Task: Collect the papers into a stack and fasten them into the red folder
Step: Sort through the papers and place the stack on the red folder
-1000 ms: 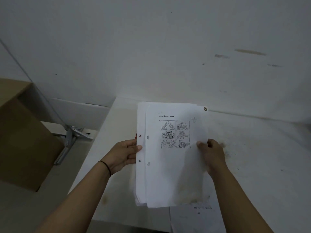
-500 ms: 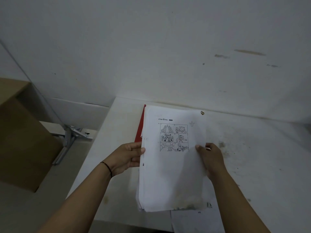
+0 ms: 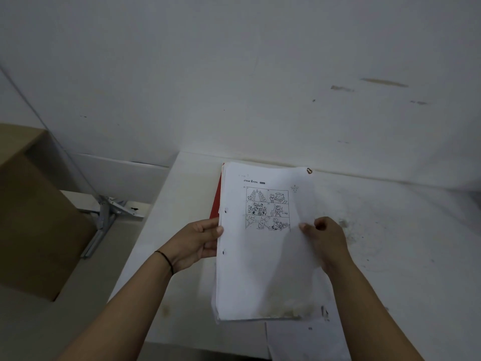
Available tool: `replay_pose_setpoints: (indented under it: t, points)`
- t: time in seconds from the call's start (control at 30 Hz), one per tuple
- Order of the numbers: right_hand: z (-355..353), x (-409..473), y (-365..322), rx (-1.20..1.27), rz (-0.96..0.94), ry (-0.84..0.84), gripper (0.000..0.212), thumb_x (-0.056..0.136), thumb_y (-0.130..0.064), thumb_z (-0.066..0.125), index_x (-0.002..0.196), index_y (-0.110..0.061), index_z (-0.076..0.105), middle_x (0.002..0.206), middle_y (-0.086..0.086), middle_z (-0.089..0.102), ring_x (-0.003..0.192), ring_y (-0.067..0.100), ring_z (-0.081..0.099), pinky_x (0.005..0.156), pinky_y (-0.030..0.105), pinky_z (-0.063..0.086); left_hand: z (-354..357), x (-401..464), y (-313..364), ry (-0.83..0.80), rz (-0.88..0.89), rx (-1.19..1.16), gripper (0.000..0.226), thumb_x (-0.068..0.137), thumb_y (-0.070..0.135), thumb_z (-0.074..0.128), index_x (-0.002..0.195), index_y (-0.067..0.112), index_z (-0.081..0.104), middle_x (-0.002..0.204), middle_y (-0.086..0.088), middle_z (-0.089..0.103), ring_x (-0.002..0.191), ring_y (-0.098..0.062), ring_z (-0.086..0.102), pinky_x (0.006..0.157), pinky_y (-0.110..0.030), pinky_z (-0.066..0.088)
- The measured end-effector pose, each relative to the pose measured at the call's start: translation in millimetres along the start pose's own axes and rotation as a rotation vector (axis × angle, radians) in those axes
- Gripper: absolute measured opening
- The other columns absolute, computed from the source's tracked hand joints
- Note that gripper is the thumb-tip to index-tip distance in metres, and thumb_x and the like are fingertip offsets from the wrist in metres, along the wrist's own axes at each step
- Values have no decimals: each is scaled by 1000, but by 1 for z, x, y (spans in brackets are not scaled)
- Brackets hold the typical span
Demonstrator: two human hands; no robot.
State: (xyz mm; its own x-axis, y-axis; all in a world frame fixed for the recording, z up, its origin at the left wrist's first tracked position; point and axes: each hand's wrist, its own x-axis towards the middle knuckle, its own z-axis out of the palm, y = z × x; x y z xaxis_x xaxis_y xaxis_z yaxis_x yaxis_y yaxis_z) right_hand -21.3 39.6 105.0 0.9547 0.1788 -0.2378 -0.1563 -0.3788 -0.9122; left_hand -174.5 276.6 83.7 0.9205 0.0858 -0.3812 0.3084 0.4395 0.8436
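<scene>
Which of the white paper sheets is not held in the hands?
The loose white sheet lying on the table's near edge; the punched white paper stack is held by both hands.

A white table (image 3: 390,230) stands against the wall. It has gray, dirty marks on its right part. 1 loose sheet of paper (image 3: 307,340) lies flat at its near edge. A small brown thing (image 3: 309,170) lies near the back edge.

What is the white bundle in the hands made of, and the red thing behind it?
The stack of papers looks like thin matte paper: it bends, has punched holes and printed cartoons. The red folder shows only a sliver of flat, even red; probably card or plastic, I cannot tell which. The left hand and right hand hold the stack.
</scene>
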Motion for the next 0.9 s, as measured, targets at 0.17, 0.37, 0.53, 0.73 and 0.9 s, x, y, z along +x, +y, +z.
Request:
replay_pose_setpoints:
  t: [0.17, 0.37, 0.53, 0.73, 0.9]
  points:
    - [-1, -4, -4, 44, -36, -7, 29, 82, -10, 70, 74, -16, 43, 73, -2, 38, 62, 13, 36, 54, 26, 30, -1, -2, 0, 8, 6, -9, 81, 46, 45, 89, 118, 18, 64, 114, -11, 68, 94, -22, 69, 73, -30, 56]
    - [-1, -6, -2, 93, -43, -17, 29, 79, -7, 73, 83, -12, 44, 72, -2, 37, 64, 14, 35, 54, 24, 29, -2, -3, 0, 59, 8, -35, 62, 62, 46, 80, 114, 15, 67, 115, -11, 68, 91, -21, 70, 73, -31, 57]
    - [2, -9, -1, 77, -58, -4, 28, 79, -7, 73, 89, -8, 46, 76, -1, 41, 64, 11, 39, 55, 23, 32, 4, -6, 4, 158, -36, 49, 65, 64, 53, 74, 111, 9, 67, 108, -10, 71, 93, -28, 68, 72, -35, 57]
    - [11, -9, 5, 83, -44, -8, 29, 78, -8, 73, 91, -10, 47, 82, -1, 49, 73, 17, 48, 61, 27, 41, 5, -4, 2, 304, 9, 155, 23, 87, 11, 63, 109, 12, 67, 103, -14, 72, 87, -32, 68, 73, -41, 58]
    - [17, -7, 9, 184, 3, -102, 43, 78, -2, 73, 109, -17, 48, 103, 9, 63, 93, 29, 63, 84, 45, 54, -2, -10, -5, 424, 48, 169, 17, 86, 8, 63, 102, 12, 70, 92, -9, 74, 79, -27, 69, 61, -32, 58]
